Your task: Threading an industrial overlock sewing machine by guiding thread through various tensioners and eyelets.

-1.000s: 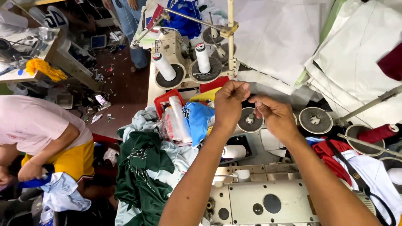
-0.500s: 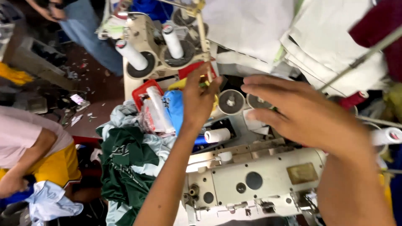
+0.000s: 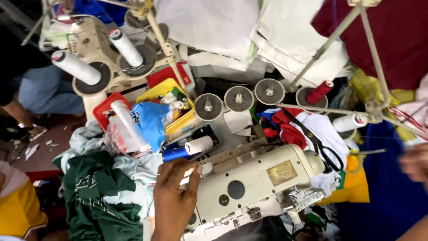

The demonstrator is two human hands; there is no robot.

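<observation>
My left hand (image 3: 174,198) lies flat on the left end of a cream sewing machine (image 3: 254,185), holding nothing that I can see. Its fingertips point at a white thread spool (image 3: 199,145) lying on its side beside a blue spool (image 3: 174,154). My right hand (image 3: 414,163) shows only as a blur at the right edge, over blue cloth (image 3: 392,196); its fingers cannot be made out. Black scissors (image 3: 318,143) rest on white and red fabric to the machine's right.
Three empty thread-stand discs (image 3: 238,99) sit behind the machine, with a maroon spool (image 3: 319,92) and a white cone (image 3: 350,122). A yellow tray (image 3: 156,91), a red tray (image 3: 104,107) and green garments (image 3: 96,196) lie left. Another person's yellow shorts (image 3: 18,212) show bottom left.
My left hand has come down from the thread stand onto the sewing machine. My right hand has swung out to the right edge. The view has moved closer and lower.
</observation>
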